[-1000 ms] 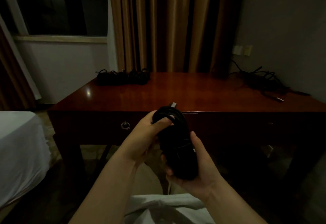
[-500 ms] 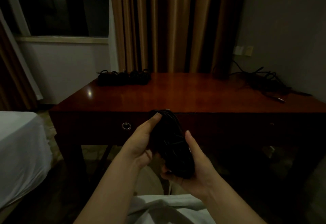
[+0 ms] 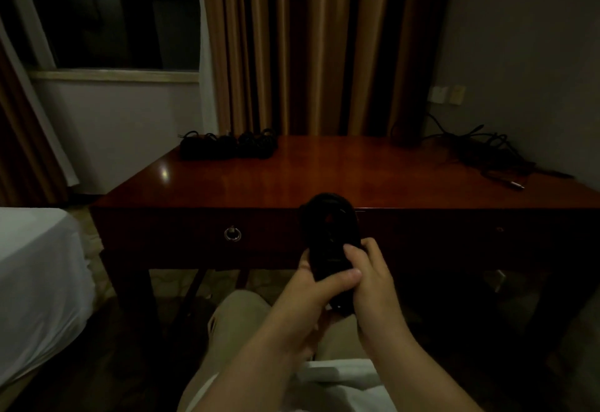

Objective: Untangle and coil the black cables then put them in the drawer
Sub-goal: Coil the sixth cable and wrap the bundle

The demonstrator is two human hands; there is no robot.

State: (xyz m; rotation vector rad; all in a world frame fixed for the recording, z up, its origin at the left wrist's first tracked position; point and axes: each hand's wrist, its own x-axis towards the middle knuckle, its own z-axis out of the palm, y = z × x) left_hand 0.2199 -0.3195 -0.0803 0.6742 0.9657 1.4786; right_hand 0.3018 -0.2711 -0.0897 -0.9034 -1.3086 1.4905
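A coiled black cable (image 3: 331, 226) stands upright in front of the desk's front edge. My left hand (image 3: 311, 285) grips its lower part, thumb across the front. My right hand (image 3: 373, 278) wraps its fingers round the same lower part from the right. Several coiled black cables (image 3: 227, 145) lie in a row at the desk's far left. A tangled heap of black cables (image 3: 483, 151) lies at the far right by the wall. The drawer front (image 3: 181, 233) with its ring pull (image 3: 232, 234) is closed.
The dark wooden desk (image 3: 324, 171) stands before brown curtains (image 3: 308, 44). A white bed (image 3: 35, 275) is at the left. Wall sockets (image 3: 448, 95) sit above the tangled heap. My legs in light trousers (image 3: 237, 324) are below the hands.
Both hands slid down to the coil's lower part and closed round it. The coil now stands upright, its top risen to the desk edge.
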